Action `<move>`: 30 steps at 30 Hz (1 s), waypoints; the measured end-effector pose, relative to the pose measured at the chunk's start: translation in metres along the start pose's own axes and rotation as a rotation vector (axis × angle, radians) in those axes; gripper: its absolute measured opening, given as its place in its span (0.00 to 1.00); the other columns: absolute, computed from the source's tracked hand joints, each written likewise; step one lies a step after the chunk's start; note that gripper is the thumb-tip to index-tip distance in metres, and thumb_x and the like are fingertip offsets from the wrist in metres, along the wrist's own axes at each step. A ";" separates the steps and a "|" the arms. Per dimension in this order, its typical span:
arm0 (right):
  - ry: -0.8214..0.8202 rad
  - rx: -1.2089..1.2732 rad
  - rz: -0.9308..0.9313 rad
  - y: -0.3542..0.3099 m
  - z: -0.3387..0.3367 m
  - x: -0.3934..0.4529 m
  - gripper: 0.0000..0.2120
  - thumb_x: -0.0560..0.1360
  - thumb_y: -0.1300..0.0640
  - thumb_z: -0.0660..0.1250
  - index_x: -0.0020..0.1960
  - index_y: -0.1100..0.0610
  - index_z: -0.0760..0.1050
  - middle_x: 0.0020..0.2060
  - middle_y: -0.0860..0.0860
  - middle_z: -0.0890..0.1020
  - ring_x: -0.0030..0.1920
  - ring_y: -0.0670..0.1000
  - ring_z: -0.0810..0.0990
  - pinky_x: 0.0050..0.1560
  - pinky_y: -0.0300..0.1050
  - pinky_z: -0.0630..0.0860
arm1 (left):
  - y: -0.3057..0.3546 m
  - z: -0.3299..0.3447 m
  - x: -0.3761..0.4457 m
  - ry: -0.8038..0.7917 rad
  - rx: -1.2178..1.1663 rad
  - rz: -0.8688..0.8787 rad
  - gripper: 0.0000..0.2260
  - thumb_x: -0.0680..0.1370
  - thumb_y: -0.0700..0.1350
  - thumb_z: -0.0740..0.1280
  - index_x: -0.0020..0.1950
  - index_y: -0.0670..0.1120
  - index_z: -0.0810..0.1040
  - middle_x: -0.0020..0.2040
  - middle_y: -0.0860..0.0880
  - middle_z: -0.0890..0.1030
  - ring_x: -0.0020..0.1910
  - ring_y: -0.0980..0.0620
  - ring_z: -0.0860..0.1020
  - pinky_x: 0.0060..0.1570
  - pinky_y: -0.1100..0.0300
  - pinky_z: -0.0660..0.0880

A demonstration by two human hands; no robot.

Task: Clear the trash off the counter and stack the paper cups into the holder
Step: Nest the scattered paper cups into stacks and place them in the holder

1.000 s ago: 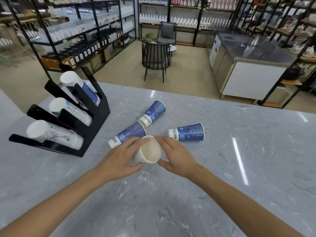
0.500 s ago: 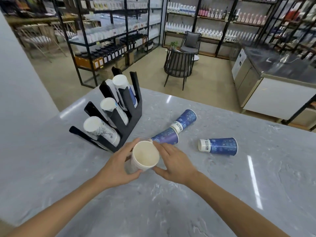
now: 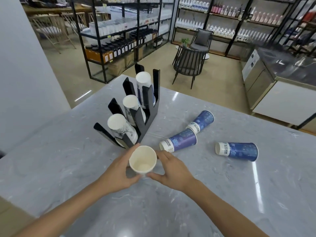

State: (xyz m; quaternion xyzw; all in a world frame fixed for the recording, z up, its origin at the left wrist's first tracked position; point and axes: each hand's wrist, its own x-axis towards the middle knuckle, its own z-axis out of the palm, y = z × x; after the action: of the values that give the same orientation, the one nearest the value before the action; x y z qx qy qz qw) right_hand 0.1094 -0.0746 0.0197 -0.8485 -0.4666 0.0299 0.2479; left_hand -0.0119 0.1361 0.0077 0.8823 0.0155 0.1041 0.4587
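Both hands hold one white paper cup (image 3: 143,159) above the grey marble counter (image 3: 222,194), its open mouth facing me. My left hand (image 3: 119,173) wraps its left side; my right hand (image 3: 171,170) touches its right side with thumb and fingers. Just beyond stands the black cup holder (image 3: 148,106) with three slanted slots, each holding a stack of white cups (image 3: 119,124). Three blue cups lie on their sides to the right: one near my right hand (image 3: 179,141), one behind it (image 3: 202,120), one farther right (image 3: 239,151).
The counter ends at a far edge behind the holder, with a white wall (image 3: 25,74) at left. Beyond are a dark chair (image 3: 188,65), shelving with bottles (image 3: 119,31) and a steel work unit (image 3: 282,79).
The held cup has stayed between both hands while it and my view shifted left toward the holder. The holder now sits closer and more central; the blue cups lie where they were.
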 end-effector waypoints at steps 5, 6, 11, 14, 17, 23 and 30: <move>-0.029 0.115 0.034 -0.004 0.010 0.002 0.36 0.74 0.36 0.70 0.75 0.49 0.64 0.65 0.48 0.78 0.61 0.46 0.77 0.57 0.38 0.74 | -0.006 -0.009 0.003 -0.020 -0.025 -0.020 0.44 0.70 0.54 0.77 0.81 0.58 0.57 0.75 0.58 0.69 0.73 0.57 0.70 0.67 0.49 0.76; -0.032 0.111 0.036 -0.004 0.010 0.002 0.36 0.74 0.36 0.70 0.75 0.50 0.64 0.65 0.48 0.78 0.61 0.46 0.78 0.57 0.39 0.75 | -0.006 -0.010 0.005 -0.019 -0.021 -0.024 0.44 0.69 0.55 0.78 0.80 0.59 0.58 0.74 0.58 0.70 0.72 0.57 0.71 0.67 0.49 0.76; -0.079 -0.078 0.066 0.000 0.007 0.000 0.36 0.75 0.32 0.66 0.74 0.52 0.65 0.64 0.51 0.79 0.59 0.54 0.80 0.52 0.52 0.80 | -0.008 -0.011 0.010 -0.027 0.003 -0.012 0.41 0.66 0.60 0.80 0.74 0.64 0.64 0.65 0.68 0.74 0.66 0.62 0.75 0.60 0.56 0.80; -0.105 -0.160 0.077 0.000 0.005 0.003 0.36 0.75 0.31 0.64 0.74 0.53 0.65 0.64 0.52 0.79 0.59 0.55 0.80 0.52 0.52 0.79 | -0.010 -0.012 0.015 -0.050 0.003 -0.006 0.40 0.67 0.60 0.79 0.73 0.67 0.63 0.66 0.71 0.72 0.65 0.64 0.74 0.60 0.58 0.80; -0.132 -0.198 0.085 0.001 0.005 0.007 0.36 0.76 0.32 0.64 0.75 0.53 0.63 0.64 0.52 0.78 0.60 0.54 0.79 0.53 0.52 0.80 | -0.013 -0.014 0.017 -0.088 0.008 -0.023 0.42 0.67 0.63 0.78 0.75 0.69 0.58 0.67 0.71 0.70 0.65 0.63 0.75 0.62 0.58 0.79; -0.118 -0.179 0.088 0.002 0.010 0.007 0.35 0.76 0.31 0.63 0.74 0.53 0.65 0.63 0.51 0.79 0.58 0.53 0.80 0.52 0.50 0.80 | -0.014 -0.020 0.018 -0.136 0.110 0.007 0.44 0.68 0.71 0.72 0.78 0.69 0.52 0.71 0.64 0.70 0.66 0.62 0.74 0.66 0.56 0.76; -0.096 -0.149 0.104 0.002 0.016 0.007 0.34 0.75 0.30 0.62 0.72 0.51 0.65 0.64 0.50 0.78 0.59 0.51 0.80 0.53 0.53 0.82 | -0.015 -0.020 0.018 -0.106 0.044 -0.009 0.43 0.66 0.72 0.74 0.75 0.70 0.57 0.69 0.66 0.72 0.65 0.60 0.76 0.63 0.56 0.79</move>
State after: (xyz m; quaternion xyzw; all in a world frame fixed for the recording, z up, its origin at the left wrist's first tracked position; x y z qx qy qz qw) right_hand 0.1106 -0.0638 0.0062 -0.8852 -0.4344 0.0485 0.1596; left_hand 0.0032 0.1631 0.0097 0.8964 -0.0025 0.0545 0.4400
